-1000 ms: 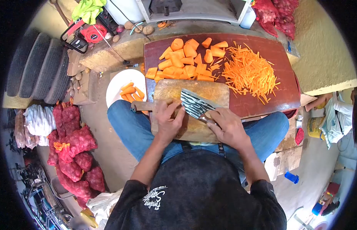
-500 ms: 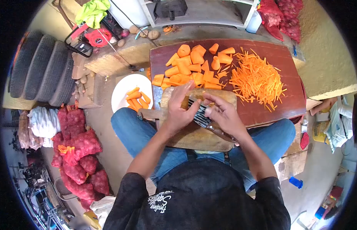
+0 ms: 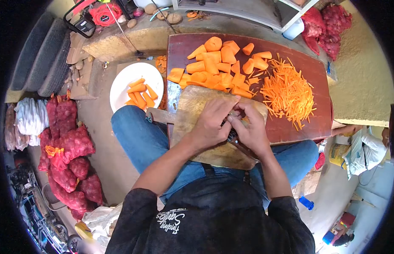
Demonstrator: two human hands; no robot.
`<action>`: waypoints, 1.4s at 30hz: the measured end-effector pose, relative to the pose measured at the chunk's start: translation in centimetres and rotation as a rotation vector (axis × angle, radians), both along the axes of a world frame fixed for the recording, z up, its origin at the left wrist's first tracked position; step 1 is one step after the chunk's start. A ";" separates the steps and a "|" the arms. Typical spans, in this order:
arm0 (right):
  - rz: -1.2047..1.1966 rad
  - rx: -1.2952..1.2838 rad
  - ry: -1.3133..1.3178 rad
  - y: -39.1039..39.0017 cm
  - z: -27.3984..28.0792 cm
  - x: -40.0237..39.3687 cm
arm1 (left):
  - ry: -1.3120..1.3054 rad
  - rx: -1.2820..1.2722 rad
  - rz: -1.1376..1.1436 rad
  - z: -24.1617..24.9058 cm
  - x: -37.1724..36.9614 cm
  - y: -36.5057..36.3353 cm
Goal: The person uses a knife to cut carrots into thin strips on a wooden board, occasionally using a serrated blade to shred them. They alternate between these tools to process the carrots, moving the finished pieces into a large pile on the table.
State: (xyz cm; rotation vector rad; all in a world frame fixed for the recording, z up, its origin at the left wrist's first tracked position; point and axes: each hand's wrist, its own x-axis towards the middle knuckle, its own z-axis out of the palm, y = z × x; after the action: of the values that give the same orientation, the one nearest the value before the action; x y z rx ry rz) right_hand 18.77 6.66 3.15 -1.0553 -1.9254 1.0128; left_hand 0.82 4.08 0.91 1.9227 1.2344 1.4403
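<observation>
My left hand (image 3: 212, 122) and my right hand (image 3: 252, 129) meet over a wooden chopping board (image 3: 188, 101) that rests across my lap. The fingers of both are closed and pressed together at the tips. What they pinch is too small or hidden to make out. Beneath them lies a knife with a brown handle (image 3: 243, 149). Its dark blade, with pale stripes, is mostly covered by my hands. Just beyond the board are peeled carrot chunks (image 3: 212, 63) on a reddish-brown table (image 3: 290, 130). A heap of carrot sticks (image 3: 288, 93) lies to their right.
A white plate (image 3: 118, 86) with several carrot pieces stands left of the board, above my left knee. Red net sacks (image 3: 72, 169) are piled at the left, below tyres (image 3: 55, 63). A red machine (image 3: 106, 15) stands at the back left. A blue object (image 3: 306, 203) lies at the right.
My hands have come closer together, and their fingers have closed over the blade, hiding most of it. The view has turned slightly, shifting the surroundings.
</observation>
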 end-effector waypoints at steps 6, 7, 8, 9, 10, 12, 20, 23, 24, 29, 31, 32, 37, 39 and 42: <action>-0.010 -0.041 -0.056 -0.5 0.2 0.3 | 0.125 0.055 0.066 -0.4 -0.4 -0.2; -0.005 -0.053 -0.042 -0.6 0.2 0.1 | 0.138 0.063 0.081 -0.4 -0.5 -0.4; 0.003 -0.021 -0.079 -0.7 0.4 0.0 | 0.159 0.067 0.082 -0.5 -0.7 -0.7; 0.016 0.011 -0.111 -0.8 0.5 -0.1 | 0.184 0.071 0.088 -0.4 -1.1 -1.0; 0.033 0.039 -0.141 -1.2 0.7 -0.3 | 0.212 0.069 0.098 -0.3 -1.5 -1.6; 0.056 0.051 -0.187 -2.2 2.2 -0.7 | 0.152 -0.057 0.127 0.5 -2.5 -3.7; 0.435 0.374 -0.204 -4.9 1.8 -4.3 | -0.514 -0.520 0.191 -1.0 -4.4 -12.7; 0.472 0.467 -0.197 -5.4 1.8 -5.5 | -0.392 -0.522 0.219 -0.6 -4.9 -13.3; 0.488 0.495 -0.193 -5.2 1.9 -5.8 | -0.342 -0.515 0.225 -0.4 -5.1 -13.3; 0.553 0.583 -0.180 -5.1 0.9 -6.8 | -0.518 -0.570 0.186 -0.3 -4.8 -14.2; 0.550 0.577 -0.154 -4.9 0.8 -6.9 | -0.506 -0.611 0.184 0.1 -4.9 -14.0; 0.547 0.562 -0.147 -4.9 0.9 -6.8 | -0.437 -0.608 0.179 0.1 -5.1 -14.0; 0.587 0.494 -0.174 -4.0 1.3 -6.7 | -0.296 -0.524 0.170 -0.2 -5.0 -13.6; 0.602 0.492 -0.176 -3.4 1.3 -7.1 | -0.336 -0.511 0.181 -0.3 -4.9 -13.6; 0.620 0.335 -0.106 -3.0 0.9 -7.9 | -0.663 -0.689 0.061 0.5 -5.4 -14.0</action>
State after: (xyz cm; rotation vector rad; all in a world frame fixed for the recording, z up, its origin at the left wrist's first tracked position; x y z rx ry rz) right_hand 10.89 3.68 4.00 -0.3244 -2.4742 0.9057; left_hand -4.61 -9.90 1.36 0.8630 1.2275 1.2819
